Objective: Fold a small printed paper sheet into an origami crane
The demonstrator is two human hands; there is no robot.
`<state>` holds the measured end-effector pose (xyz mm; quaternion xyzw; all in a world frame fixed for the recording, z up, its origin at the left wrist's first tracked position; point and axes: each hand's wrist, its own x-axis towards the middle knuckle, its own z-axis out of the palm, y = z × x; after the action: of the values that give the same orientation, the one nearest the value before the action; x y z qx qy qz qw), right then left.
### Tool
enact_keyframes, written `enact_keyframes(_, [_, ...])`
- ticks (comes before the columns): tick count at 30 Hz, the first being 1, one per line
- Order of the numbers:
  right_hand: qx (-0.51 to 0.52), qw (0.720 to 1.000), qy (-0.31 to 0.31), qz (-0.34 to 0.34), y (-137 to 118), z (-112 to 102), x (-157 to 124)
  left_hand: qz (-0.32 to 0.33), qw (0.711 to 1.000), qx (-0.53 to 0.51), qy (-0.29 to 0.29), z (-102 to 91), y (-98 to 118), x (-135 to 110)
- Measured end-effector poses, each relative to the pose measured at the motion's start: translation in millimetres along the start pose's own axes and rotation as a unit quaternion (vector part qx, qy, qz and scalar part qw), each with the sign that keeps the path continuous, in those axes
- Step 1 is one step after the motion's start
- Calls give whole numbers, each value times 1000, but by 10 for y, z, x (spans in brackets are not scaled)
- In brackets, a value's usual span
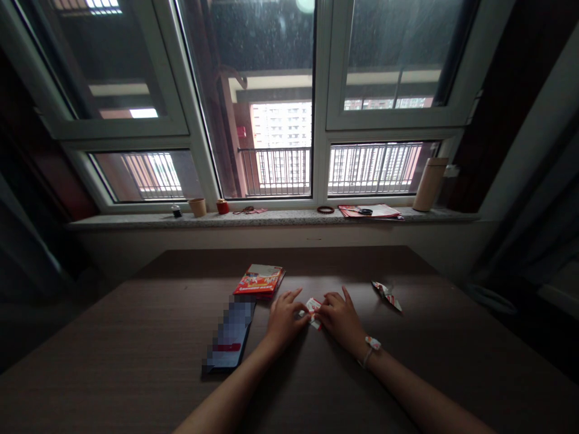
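Observation:
Both my hands rest on a dark wooden table point(136, 349), close together. My left hand point(283, 319) and my right hand point(340, 318) pinch a small folded piece of red-and-white paper point(313, 309) between their fingertips, holding it just above or on the tabletop. A bracelet sits on my right wrist point(371, 348).
A red packet of paper point(259, 279) lies left of my hands, with a dark flat phone-like object point(228, 341) in front of it. A finished folded paper piece point(387, 295) lies to the right. The windowsill point(280, 218) holds a cup, a red pot, scissors, red papers and a tall cylinder point(430, 184).

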<state>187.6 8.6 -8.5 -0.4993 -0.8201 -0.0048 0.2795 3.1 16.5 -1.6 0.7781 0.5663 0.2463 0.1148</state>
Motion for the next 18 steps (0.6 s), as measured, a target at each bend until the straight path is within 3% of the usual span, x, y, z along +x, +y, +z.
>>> enact_keyframes(18, [-27,999,-2,-27,7,1,-5,-3,999,-5,-42,-49,-114,22])
